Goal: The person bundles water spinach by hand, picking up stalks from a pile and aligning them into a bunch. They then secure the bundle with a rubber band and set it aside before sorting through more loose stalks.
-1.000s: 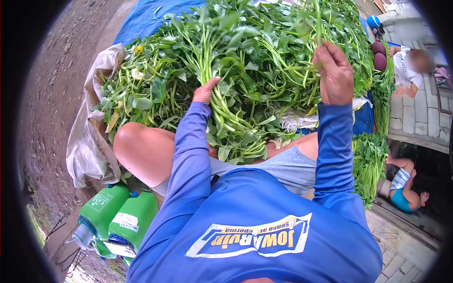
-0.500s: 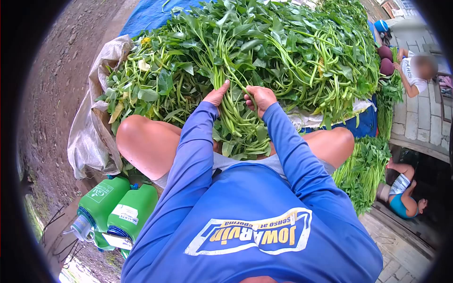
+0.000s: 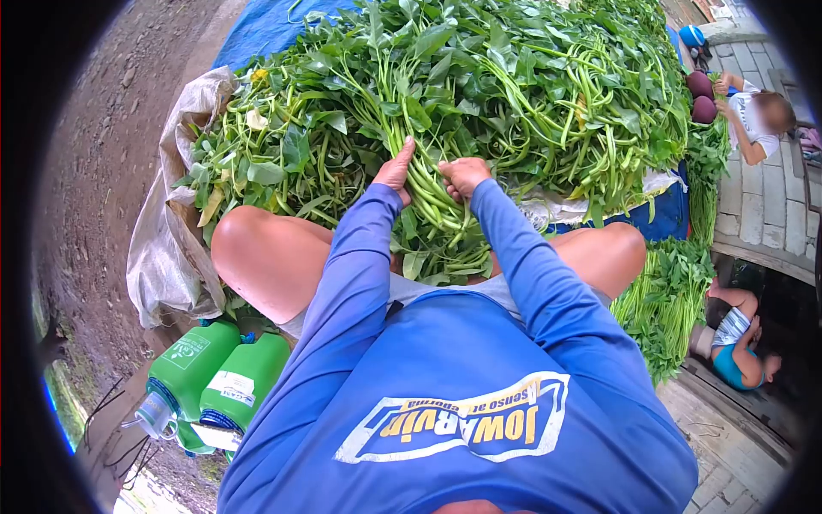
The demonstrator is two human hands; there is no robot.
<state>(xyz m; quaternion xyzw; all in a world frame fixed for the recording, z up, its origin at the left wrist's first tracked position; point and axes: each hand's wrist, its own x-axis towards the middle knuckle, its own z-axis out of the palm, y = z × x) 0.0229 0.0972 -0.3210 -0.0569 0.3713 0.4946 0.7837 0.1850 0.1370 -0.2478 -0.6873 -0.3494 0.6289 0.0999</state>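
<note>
A large heap of leafy green stalks (image 3: 531,94) lies in front of my crossed legs. My left hand (image 3: 396,171) holds a bunch of long green stems (image 3: 432,199) between thumb and fingers, the leaves pointing away from me. Just right of the bunch is my right hand (image 3: 466,177), its fingers curled closed at the edge of the stems. Whatever is between those fingers is too small to make out. Loose leaves and stem ends lie below both hands, between my knees.
Two green containers (image 3: 246,377) stand at lower left, near a whitish sack (image 3: 171,257). Blue tarp (image 3: 265,32) shows under the heap. More bundled greens (image 3: 664,300) lie at right. Two other people (image 3: 753,124) sit at the far right, beside dark round objects (image 3: 703,109).
My right hand has moved slightly left, closer to the bunch, and turned knuckles up. The stem it held upright no longer shows. My left hand still holds the bunch.
</note>
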